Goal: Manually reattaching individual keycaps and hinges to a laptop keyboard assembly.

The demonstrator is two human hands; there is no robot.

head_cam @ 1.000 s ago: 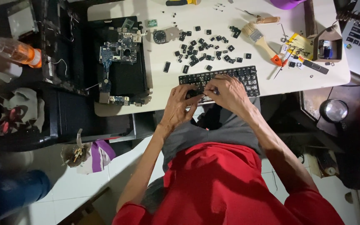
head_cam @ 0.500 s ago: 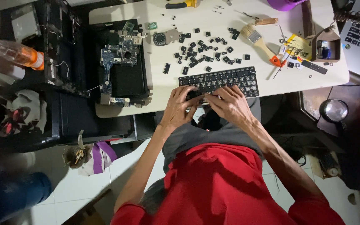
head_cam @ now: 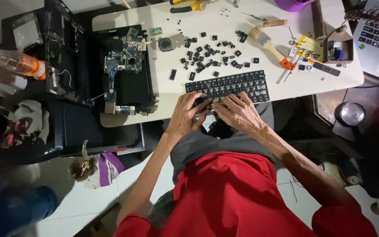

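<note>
White table point(head_cam: 172, 94), keycaps point(head_cam: 211, 55), paintbrush point(head_cam: 270, 46), keyboard point(head_cam: 229, 85)

Loose keycaps point(head_cam: 211, 55) crowding beyond keyboard point(head_cam: 233, 83)

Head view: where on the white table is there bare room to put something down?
Barest is the table strip between the circuit board and the black keyboard, and the right patch between keyboard and cardboard box. Crowded: the loose keycaps above the keyboard, the brush, both hands on the keyboard.
</note>
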